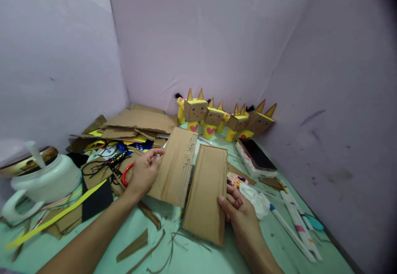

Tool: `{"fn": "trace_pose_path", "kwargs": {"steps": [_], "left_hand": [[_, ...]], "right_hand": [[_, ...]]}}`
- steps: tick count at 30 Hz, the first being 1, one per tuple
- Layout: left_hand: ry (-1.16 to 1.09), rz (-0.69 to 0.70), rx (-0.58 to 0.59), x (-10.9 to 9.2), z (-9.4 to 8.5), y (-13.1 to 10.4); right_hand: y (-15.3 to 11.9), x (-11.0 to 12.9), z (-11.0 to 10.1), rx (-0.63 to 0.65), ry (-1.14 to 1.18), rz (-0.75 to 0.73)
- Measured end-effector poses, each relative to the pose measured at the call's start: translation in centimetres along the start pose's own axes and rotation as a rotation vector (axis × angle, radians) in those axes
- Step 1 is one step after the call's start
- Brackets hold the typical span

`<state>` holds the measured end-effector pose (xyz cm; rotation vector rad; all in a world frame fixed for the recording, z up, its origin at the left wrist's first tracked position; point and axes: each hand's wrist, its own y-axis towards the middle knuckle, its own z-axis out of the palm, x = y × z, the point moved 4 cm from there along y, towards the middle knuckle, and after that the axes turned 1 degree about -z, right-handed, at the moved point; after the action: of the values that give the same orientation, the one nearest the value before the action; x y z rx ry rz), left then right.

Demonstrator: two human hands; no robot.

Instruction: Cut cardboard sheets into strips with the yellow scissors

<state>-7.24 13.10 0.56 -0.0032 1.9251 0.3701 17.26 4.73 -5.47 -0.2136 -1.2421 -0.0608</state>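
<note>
My left hand [147, 168] pinches the left edge of a brown cardboard piece [175, 166] whose right side is torn, showing ridged corrugation. Between the thumb and fingers of my right hand [240, 210] is the right edge of a second cardboard piece [207, 191], a smoother long rectangle. Both pieces are held up side by side over the table, tilted, with a narrow gap between their lower parts. Red-handled scissors [126, 174] lie just behind my left hand, their blades hidden. Cardboard scraps [133, 245] and thin strips lie on the table below.
Several yellow and cardboard horned figures [196, 110] stand along the back wall. Stacked cardboard [139, 120], black cord [113, 164] and a white handled pot [46, 179] fill the left. A phone [257, 154], crumpled tissue [256, 199] and white markers [297, 224] lie right.
</note>
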Motion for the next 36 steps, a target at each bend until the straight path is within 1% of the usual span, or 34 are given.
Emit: {"fn": "trace_pose_path", "kwargs": {"steps": [3,8,14,18,24,29,36], "left_hand": [[-0.032,-0.003,-0.009,-0.3,0.1,-0.3],[-0.075,-0.015,0.038,-0.2,0.5,-0.8],[-0.114,-0.026,0.074,-0.6,0.7,-1.3],[-0.145,-0.045,0.091,-1.0,0.9,-1.6],[-0.157,-0.085,0.151,-1.1,1.7,-2.2],[-0.141,-0.102,0.138,-1.0,1.9,-2.3],[-0.133,-0.127,0.190,-0.9,2.8,-3.2]], "right_hand": [[0.1,-0.1,-0.1,0.007,-0.012,0.006],[0.0,-0.3,0.1,0.025,-0.056,0.044],[0.0,-0.7,0.3,0.040,-0.043,0.030],[-0.1,-0.5,0.4,0.007,-0.035,0.024],[-0.4,0.0,0.8,0.073,0.040,0.040],[-0.4,0.2,0.9,0.071,0.078,0.030],[-0.5,0.3,1.0,0.087,0.119,0.037]]}}
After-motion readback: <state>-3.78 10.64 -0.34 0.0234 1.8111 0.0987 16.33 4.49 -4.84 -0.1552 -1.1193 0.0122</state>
